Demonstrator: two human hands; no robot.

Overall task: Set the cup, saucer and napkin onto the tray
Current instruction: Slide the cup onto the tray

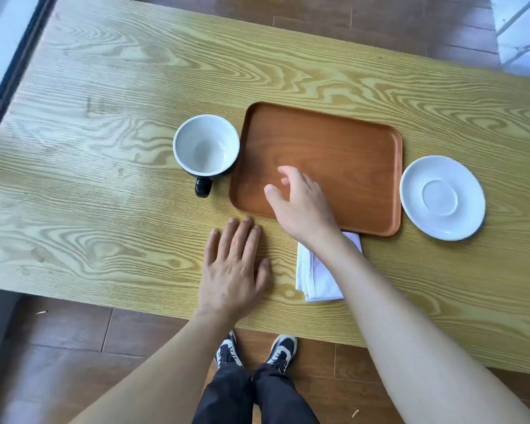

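A brown rectangular tray (349, 148) lies in the middle of the wooden table with nothing on it. Just left of it stands a cup (206, 145), white inside and black outside, its handle pointing toward me. A white saucer (442, 197) sits on the table right of the tray. A folded white napkin (314, 276) lies below the tray's near edge, partly under my right forearm. My right hand (300, 203) hovers over the tray's near left part, fingers apart, holding nothing. My left hand (233, 267) rests flat on the table, fingers spread.
The light wood-grain table (104, 148) runs across the view, its near edge close to my body. A dark wood floor and my shoes (254, 350) show below it. A dark window frame (13, 71) runs along the left.
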